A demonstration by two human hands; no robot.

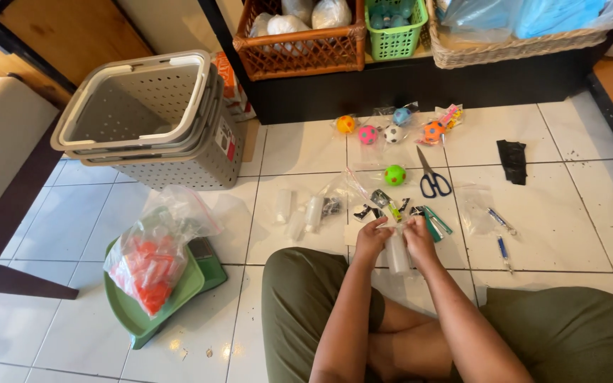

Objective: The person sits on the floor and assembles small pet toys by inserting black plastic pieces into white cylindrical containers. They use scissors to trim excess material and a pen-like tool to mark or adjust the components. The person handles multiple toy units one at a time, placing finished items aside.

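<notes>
both hands, left hand and right hand, are closed on a small clear plastic bag held above the white tiled floor before the crossed legs. nearby, a green plastic tray holds a clear bag of orange pieces; stacked grey perforated baskets stand beyond it.

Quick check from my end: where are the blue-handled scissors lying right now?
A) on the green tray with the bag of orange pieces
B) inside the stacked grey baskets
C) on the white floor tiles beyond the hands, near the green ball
C: the scissors lie flat on the floor tiles, just right of the green ball, beyond the left hand and right hand.
</notes>
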